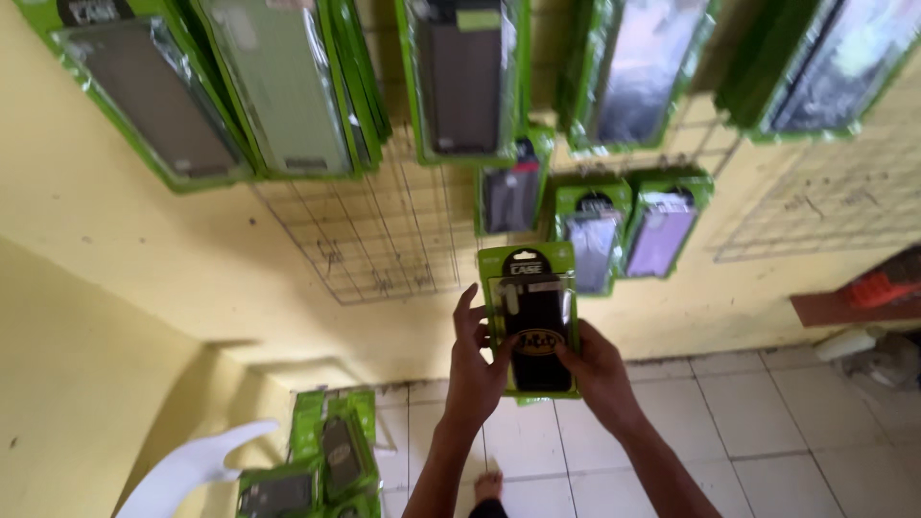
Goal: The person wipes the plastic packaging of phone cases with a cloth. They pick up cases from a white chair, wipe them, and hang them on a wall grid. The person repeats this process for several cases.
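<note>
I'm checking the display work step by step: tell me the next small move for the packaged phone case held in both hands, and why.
Probably lift the green-packaged black phone case up to the bare patch of wire grid and hook it there. The left hand and right hand hold it just below the hanging cases, and that patch looks free.

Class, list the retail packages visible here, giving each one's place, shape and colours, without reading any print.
Held green-edged flat pack with black case: centre, between left hand and right hand.
Hanging green-framed packs: wire wall grid, rectangular, grey and dark cases.
Small purple-case packs: below them.
Green packs: floor, lower left.
</note>
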